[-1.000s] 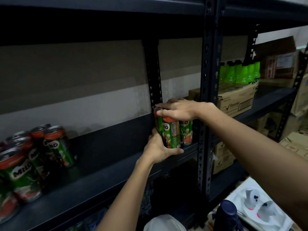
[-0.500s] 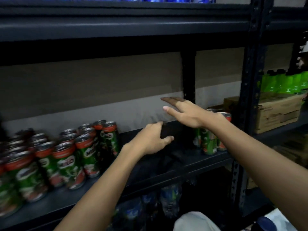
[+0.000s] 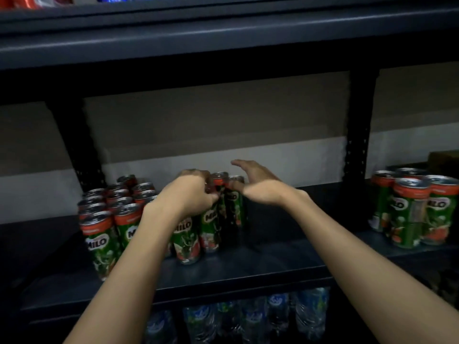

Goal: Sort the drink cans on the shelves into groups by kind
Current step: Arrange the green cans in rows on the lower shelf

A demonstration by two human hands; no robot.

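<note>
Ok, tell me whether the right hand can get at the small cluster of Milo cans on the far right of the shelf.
Probably yes. The right hand is open and holds nothing, and the shelf between it and the right-hand Milo cans looks bare; only the rear upright post stands near, behind that path.

Left hand [image 3: 188, 194] curls over clustered Milo cans [image 3: 211, 219] on the shelf [image 3: 248, 269]; right hand [image 3: 258, 184] hovers spread beside them.

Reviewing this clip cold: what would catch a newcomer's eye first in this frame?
The two bare forearms reaching in: the left hand curls over the tops of the big cluster of green Milo cans at the middle shelf's left-centre, while the right hand hovers open beside it. A smaller group of Milo cans stands apart at far right.
</note>
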